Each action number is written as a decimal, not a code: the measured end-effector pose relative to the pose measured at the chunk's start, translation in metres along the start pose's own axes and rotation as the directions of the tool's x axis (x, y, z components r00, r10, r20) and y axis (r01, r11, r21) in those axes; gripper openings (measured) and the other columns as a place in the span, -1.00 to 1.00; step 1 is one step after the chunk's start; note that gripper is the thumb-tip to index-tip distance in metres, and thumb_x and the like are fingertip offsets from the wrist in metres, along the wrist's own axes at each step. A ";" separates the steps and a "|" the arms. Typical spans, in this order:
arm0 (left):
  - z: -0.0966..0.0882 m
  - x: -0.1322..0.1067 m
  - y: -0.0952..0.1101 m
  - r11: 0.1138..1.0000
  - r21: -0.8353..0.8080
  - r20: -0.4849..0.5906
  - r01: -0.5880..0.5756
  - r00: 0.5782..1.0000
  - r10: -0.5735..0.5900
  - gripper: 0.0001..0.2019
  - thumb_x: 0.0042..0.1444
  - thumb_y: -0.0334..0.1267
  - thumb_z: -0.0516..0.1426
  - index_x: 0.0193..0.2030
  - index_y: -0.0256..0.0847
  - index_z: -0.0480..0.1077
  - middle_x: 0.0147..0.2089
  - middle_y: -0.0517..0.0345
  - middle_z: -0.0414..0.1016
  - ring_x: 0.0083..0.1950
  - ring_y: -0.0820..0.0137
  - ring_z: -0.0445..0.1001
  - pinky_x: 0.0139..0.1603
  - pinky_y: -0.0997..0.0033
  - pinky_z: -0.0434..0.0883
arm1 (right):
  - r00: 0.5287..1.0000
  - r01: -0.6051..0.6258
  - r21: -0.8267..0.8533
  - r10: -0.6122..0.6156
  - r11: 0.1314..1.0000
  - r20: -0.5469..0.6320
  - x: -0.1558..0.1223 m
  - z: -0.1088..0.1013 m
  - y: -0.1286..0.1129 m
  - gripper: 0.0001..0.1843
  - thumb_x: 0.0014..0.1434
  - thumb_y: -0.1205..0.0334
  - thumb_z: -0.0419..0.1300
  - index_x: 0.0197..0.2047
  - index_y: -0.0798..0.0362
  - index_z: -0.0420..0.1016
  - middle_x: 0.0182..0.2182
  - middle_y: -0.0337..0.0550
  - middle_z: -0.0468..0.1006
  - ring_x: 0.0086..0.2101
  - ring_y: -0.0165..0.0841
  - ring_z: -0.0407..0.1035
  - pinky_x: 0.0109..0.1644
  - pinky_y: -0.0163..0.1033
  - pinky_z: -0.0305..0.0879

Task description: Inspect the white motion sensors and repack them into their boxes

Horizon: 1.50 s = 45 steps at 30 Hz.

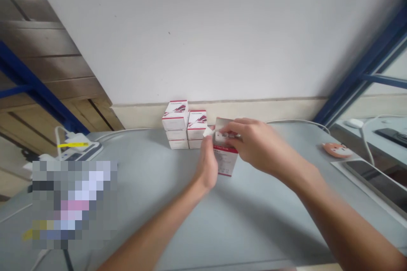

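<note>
A white carton (226,163) with a dark red band, on which the letters "ECTOR" can be read, stands open-topped on the table in front of me. My left hand (208,165) grips the carton's left side, with its thumb by a raised white flap (208,131). From the right, my right hand (249,137) reaches over the opening, fingers closed on a small white piece (219,136) at the carton's mouth. The fingers partly cover that piece, so its kind is unclear. Just left of the carton, several similar white-and-red boxes (175,123) are stacked.
A grey table (254,228) meets a white wall (206,38). On the left are a power strip (90,151) with cables and a blurred-out patch. An orange animal-face item (337,150) and a dark-screened flat device (378,182) lie at right. Blue metal frames (362,65) flank the table.
</note>
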<state>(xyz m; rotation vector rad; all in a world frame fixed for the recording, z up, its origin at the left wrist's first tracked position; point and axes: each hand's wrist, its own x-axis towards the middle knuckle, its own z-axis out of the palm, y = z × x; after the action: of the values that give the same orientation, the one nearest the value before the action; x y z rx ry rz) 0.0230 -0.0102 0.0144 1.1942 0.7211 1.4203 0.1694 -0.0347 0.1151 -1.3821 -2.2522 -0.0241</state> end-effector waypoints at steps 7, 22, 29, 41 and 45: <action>0.001 -0.005 -0.003 0.999 0.026 -0.012 -0.035 0.999 0.035 -0.47 0.49 0.21 -0.10 0.30 -0.05 0.40 0.32 0.04 0.53 0.50 0.18 0.33 0.47 0.15 0.31 | 0.997 0.013 0.046 -0.016 0.999 0.078 0.010 0.003 0.005 -0.65 0.30 0.43 0.18 -0.06 -0.17 0.70 -0.15 -0.24 0.70 -0.22 -0.28 0.52 -0.29 -0.24 0.27; -0.001 -0.005 -0.004 0.965 0.244 -0.051 -0.096 0.992 0.112 -0.49 0.51 0.20 -0.14 0.28 -0.05 0.36 0.34 -0.06 0.46 0.47 0.18 0.36 0.41 0.13 0.37 | 0.988 0.089 0.156 -0.106 0.984 0.109 0.014 0.002 0.008 -0.70 0.38 0.35 0.18 -0.03 -0.20 0.69 -0.10 -0.23 0.68 -0.23 -0.29 0.56 -0.25 -0.21 0.37; 0.000 -0.006 0.010 0.975 0.206 -0.013 -0.081 0.996 0.086 -0.73 0.47 -0.07 0.06 0.23 0.00 0.29 0.29 0.06 0.49 0.31 0.25 0.48 0.31 0.21 0.43 | 0.879 -0.147 0.129 0.189 0.981 -0.437 -0.034 0.011 0.086 -0.72 0.45 0.13 0.12 0.04 -0.07 0.65 -0.06 -0.04 0.61 -0.13 -0.20 0.55 -0.03 -0.10 0.47; -0.001 -0.005 0.022 0.961 0.270 0.042 -0.065 0.998 0.056 -0.79 0.34 -0.14 0.20 0.04 -0.14 0.49 -0.03 0.06 0.67 0.03 0.19 0.62 0.09 0.23 0.49 | 0.880 -0.473 -0.096 0.475 0.876 0.001 -0.072 0.059 0.169 -0.71 0.36 0.18 0.14 -0.05 0.05 0.67 -0.13 0.03 0.66 -0.22 -0.15 0.58 -0.07 -0.06 0.44; 0.000 -0.007 0.020 0.937 0.325 0.060 -0.129 0.991 0.115 -0.78 0.38 -0.15 0.16 0.07 -0.14 0.49 0.03 0.03 0.66 0.09 0.17 0.61 0.15 0.20 0.47 | 0.894 -0.323 0.216 0.372 0.921 -0.250 -0.064 0.030 0.103 -0.80 0.37 0.05 0.23 -0.06 -0.06 0.59 -0.18 -0.11 0.69 -0.21 -0.18 0.58 -0.07 -0.08 0.47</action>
<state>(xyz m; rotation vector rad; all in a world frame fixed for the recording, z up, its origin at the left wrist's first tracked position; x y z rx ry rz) 0.0149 -0.0210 0.0310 1.5456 0.8934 1.4079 0.2675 -0.0299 0.0380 -1.5588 -1.7038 0.0819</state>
